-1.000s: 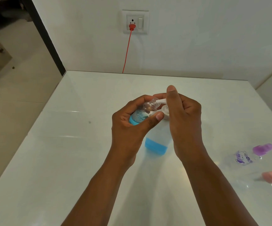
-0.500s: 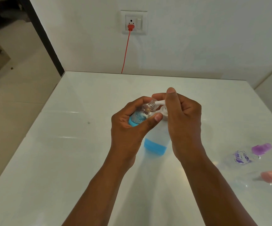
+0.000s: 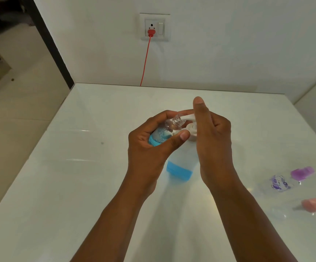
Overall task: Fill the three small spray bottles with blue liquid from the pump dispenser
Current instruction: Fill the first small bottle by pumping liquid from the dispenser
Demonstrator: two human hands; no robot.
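Under the pump spout [image 3: 186, 116] — left hand [image 3: 149, 146] grips bottle [image 3: 164, 132], right hand [image 3: 213, 133] grips dispenser [image 3: 180, 163].

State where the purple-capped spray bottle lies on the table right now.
In the head view, the purple-capped spray bottle lies on its side at the table's right edge, right of the right hand, just beyond the pink-capped bottle.

Place: a room in a home, it seems.
Walls: plain white plaster wall [image 3: 229, 44] with a household wall socket [image 3: 154, 27] and switch set in it.
Cord: a red plug [image 3: 151, 32] sits in the socket, its red cord [image 3: 145, 59] dropping behind the desk.
Desk: glossy white desk [image 3: 77, 176] pushed into the corner.
Floor: pale beige tiles [image 3: 21, 103] at left, past a dark door frame [image 3: 53, 44].
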